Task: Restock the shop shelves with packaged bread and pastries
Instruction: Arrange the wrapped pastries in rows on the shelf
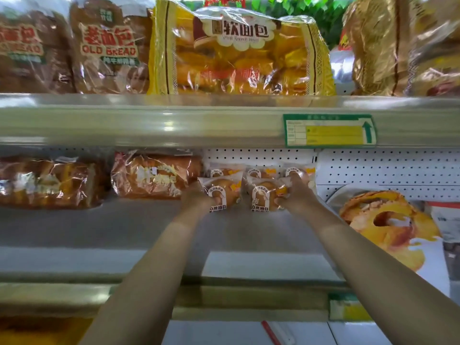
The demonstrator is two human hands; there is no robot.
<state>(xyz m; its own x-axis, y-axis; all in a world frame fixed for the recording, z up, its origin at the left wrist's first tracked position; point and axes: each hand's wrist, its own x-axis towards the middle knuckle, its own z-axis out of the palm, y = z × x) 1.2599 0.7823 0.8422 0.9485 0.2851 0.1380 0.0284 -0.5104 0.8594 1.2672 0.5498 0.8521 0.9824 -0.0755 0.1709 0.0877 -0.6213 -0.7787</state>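
Seating two wrapped buns on the shelf (124, 227), I have my left hand (196, 195) gripping the left bun pack (222, 192) and my right hand (293, 192) gripping the right bun pack (263, 195), which I judge should be squared against the back row (258, 171) just beyond both grips.

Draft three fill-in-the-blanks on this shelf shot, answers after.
1. The left hand and right hand each grip a bun packet on the shelf ___ the price tag.
2. The loaf left of the yellow bag reads OLD ___.
3. The tag's arrow points ___.
Answers: below; BREAD; up.
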